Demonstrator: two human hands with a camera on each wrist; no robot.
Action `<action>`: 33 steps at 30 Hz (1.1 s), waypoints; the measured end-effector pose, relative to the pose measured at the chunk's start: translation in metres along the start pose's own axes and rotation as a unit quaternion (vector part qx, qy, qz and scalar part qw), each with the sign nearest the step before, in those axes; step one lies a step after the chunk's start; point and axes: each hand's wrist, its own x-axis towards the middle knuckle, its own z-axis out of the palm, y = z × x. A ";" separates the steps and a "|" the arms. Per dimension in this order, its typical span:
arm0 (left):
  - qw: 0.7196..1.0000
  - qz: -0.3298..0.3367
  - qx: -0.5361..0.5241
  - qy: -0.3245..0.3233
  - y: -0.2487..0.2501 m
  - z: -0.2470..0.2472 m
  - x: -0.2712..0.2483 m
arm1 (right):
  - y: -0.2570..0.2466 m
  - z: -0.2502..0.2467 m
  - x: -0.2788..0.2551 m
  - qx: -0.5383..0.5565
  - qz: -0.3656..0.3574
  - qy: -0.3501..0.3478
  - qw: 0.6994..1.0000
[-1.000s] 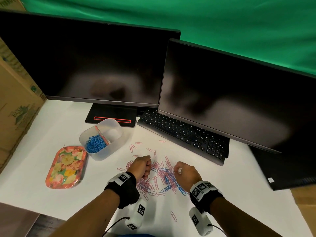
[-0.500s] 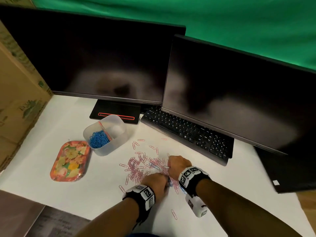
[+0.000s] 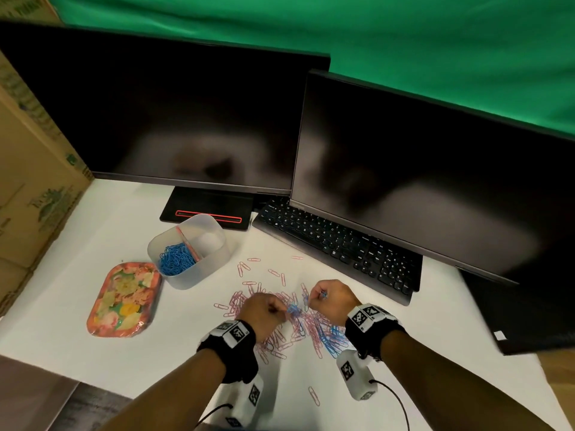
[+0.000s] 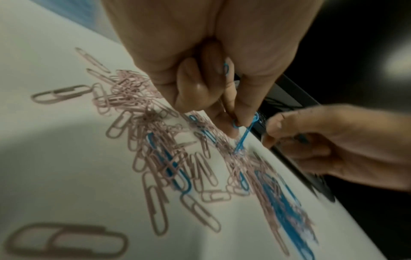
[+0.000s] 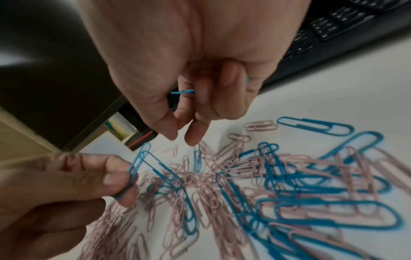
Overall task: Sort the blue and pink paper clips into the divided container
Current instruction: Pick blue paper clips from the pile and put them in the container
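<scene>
From the head camera, your translucent plastic divided container (image 3: 189,269) stands toward the white table's (image 3: 109,231) far left, in front of the monitor base. Its left compartment holds a heap of blue paper clips (image 3: 174,259); the right compartment looks empty. So I judge the blue sorting partly done and the pink not started. The mixed pile of pink and blue paper clips (image 3: 305,328) lies near the front edge, between your wrists.

In the left wrist view, your left hand (image 4: 200,70) has its fingers curled, thumb and forefinger pinching a blue paper clip (image 4: 244,133) lifted off the pile.

In the right wrist view, your right hand (image 5: 189,79) keeps a blue clip tucked under its curled fingers, with thumb and forefinger tips just above the pile. Many blue clips remain tangled among the pink.
</scene>
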 end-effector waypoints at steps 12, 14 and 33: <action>0.973 -0.089 -0.211 0.011 0.006 -0.016 -0.003 | -0.014 0.011 0.009 -0.150 0.027 0.021 0.988; 0.955 -0.110 -0.276 0.028 0.010 -0.021 -0.005 | -0.023 0.019 0.014 -0.203 0.018 0.008 0.979; 0.885 -0.088 -0.456 0.032 0.019 -0.072 -0.024 | -0.052 0.011 0.023 -0.026 0.045 -0.028 0.998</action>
